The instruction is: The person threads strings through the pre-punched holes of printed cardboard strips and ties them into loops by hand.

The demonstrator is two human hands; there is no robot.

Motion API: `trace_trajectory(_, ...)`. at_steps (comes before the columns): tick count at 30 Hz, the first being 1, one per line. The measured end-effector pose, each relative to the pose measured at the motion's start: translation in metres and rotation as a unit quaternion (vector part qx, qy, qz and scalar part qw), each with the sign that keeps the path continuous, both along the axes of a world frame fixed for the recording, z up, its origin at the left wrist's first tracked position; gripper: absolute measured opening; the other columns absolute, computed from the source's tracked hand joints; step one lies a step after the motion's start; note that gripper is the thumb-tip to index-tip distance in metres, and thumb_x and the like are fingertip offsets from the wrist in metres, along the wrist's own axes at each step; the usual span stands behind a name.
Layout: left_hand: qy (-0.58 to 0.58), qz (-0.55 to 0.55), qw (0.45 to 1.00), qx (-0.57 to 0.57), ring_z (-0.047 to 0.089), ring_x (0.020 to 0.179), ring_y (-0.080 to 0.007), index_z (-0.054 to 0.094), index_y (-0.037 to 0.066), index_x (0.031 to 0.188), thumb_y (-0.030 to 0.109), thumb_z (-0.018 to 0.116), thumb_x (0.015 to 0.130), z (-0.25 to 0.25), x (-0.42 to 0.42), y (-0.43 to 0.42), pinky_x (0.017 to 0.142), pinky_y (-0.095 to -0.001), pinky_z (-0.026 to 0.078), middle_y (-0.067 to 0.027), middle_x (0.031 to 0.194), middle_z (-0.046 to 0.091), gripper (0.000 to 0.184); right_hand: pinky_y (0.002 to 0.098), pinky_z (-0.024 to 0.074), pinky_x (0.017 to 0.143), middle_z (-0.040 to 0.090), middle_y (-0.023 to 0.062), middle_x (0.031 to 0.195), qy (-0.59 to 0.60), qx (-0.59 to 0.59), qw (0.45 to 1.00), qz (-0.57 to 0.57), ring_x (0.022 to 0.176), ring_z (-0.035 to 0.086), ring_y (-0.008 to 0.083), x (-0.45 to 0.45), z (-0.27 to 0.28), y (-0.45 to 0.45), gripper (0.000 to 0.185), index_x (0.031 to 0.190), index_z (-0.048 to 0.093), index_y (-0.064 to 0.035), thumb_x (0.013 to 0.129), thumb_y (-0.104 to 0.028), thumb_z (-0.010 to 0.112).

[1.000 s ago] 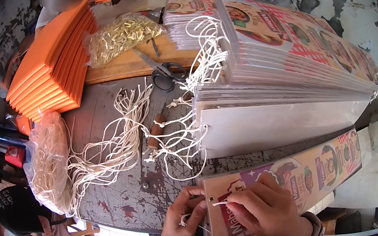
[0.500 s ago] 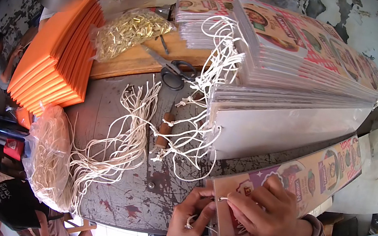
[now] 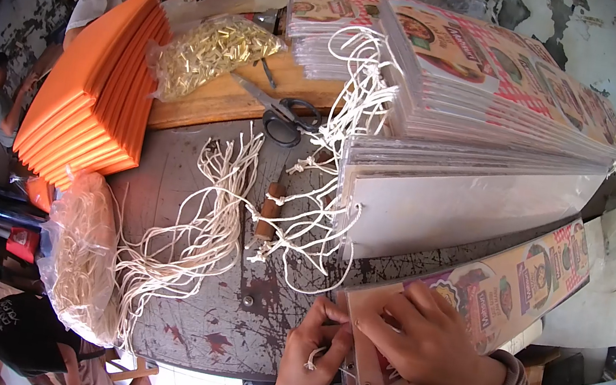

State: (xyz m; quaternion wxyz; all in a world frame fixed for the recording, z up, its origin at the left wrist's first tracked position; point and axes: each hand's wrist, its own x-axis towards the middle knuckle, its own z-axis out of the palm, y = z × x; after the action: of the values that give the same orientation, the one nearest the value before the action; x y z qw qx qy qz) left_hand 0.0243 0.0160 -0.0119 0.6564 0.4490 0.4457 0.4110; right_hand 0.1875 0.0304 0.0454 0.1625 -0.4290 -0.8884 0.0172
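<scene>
A laminated menu board [image 3: 503,297] with printed food pictures lies slanted at the table's front right, with punched holes along its left end. At that end my left hand [image 3: 316,349] is closed, a knotted piece of white string [image 3: 313,358] showing between its fingers. My right hand [image 3: 422,337] lies over the board's left end, fingers bent and tips together at the upper hole. What those fingertips pinch is hidden. More string runs from the lower hole beneath my right hand. Just behind stands a thick stack of laminated boards [image 3: 473,209] with strings tied through them.
Loose white strings [image 3: 188,246] spread over the dark table [image 3: 253,344]. A wooden-handled awl [image 3: 269,211], scissors [image 3: 283,121], a bag of brass-coloured tubes [image 3: 213,51], a bag of cord [image 3: 80,262] and an orange stack [image 3: 91,96] lie around. Other people are at the left.
My right hand has shifted slightly left and up, covering the upper hole where string showed in its fingers. My left hand has barely moved. A person behind the orange stack has moved.
</scene>
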Motion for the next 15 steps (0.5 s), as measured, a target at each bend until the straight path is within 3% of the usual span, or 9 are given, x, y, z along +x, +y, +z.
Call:
trace_trajectory(6, -0.007, 0.0, 1.0, -0.002, 0.044, 0.05, -0.0023, 0.041, 0.002, 0.092, 0.002, 0.047, 0.087, -0.001, -0.002, 0.002, 0.046, -0.0181, 0.032, -0.0067, 0.061, 0.059, 0.008, 0.0321, 0.044, 0.063, 0.05, 0.0081, 0.079, 0.022, -0.029, 0.999, 0.026, 0.078, 0.049, 0.0247, 0.003, -0.002, 0.003, 0.033, 0.093, 0.052, -0.0038, 0.063, -0.016, 0.06)
trace_trajectory(8, -0.178, 0.032, 0.976, -0.121, 0.034, 0.043, -0.003, 0.039, 0.004, 0.091, 0.005, 0.043, 0.089, 0.003, -0.007, 0.005, 0.041, -0.0182, 0.026, -0.0116, 0.065, 0.061, 0.005, 0.0316, 0.044, 0.063, 0.049, 0.0087, 0.079, 0.038, 0.023, 0.998, 0.036, 0.078, 0.049, 0.0252, 0.003, -0.002, 0.006, 0.027, 0.092, 0.052, -0.0038, 0.07, -0.017, 0.06)
trace_trajectory(9, -0.214, 0.043, 0.969, -0.116, 0.026, 0.04, -0.004, 0.038, 0.005, 0.092, 0.008, 0.04, 0.091, -0.002, -0.007, 0.007, 0.039, -0.019, 0.022, -0.0166, 0.069, 0.062, 0.004, 0.0316, 0.044, 0.063, 0.049, 0.0087, 0.079, 0.038, 0.033, 0.998, 0.037, 0.078, 0.049, 0.0252, 0.003, -0.003, 0.008, 0.027, 0.092, 0.052, -0.0038, 0.07, -0.017, 0.06)
trace_trajectory(12, -0.218, 0.1, 0.963, -0.12, 0.024, 0.04, -0.0039, 0.038, 0.005, 0.092, 0.009, 0.038, 0.091, -0.004, -0.006, 0.004, 0.038, -0.0196, 0.021, -0.0178, 0.069, 0.061, 0.004, 0.0316, 0.0438, 0.063, 0.049, 0.0094, 0.081, 0.077, 0.036, 0.996, 0.009, 0.078, 0.049, 0.0256, 0.002, -0.009, 0.013, 0.025, 0.094, 0.052, -0.0035, 0.077, -0.02, 0.059)
trace_trajectory(13, -0.202, 0.174, 0.956, -0.119, 0.04, 0.043, -0.0055, 0.042, 0.004, 0.086, 0.008, 0.047, 0.086, 0.005, 0.001, 0.001, 0.039, -0.017, 0.028, -0.0077, 0.06, 0.054, 0.006, 0.0316, 0.0436, 0.063, 0.049, 0.0093, 0.08, 0.061, 0.042, 0.997, -0.001, 0.078, 0.049, 0.0255, 0.002, -0.011, 0.014, 0.024, 0.095, 0.052, -0.0043, 0.08, -0.023, 0.057)
trace_trajectory(15, -0.192, 0.2, 0.955, -0.101, 0.038, 0.045, -0.0056, 0.045, 0.006, 0.084, 0.012, 0.048, 0.088, 0.011, 0.006, -0.006, 0.042, -0.0184, 0.029, -0.0041, 0.063, 0.052, 0.008, 0.0316, 0.0434, 0.063, 0.049, 0.0092, 0.08, 0.045, 0.045, 0.998, -0.012, 0.078, 0.049, 0.0254, 0.003, -0.011, 0.015, 0.025, 0.096, 0.052, -0.0051, 0.082, -0.025, 0.056)
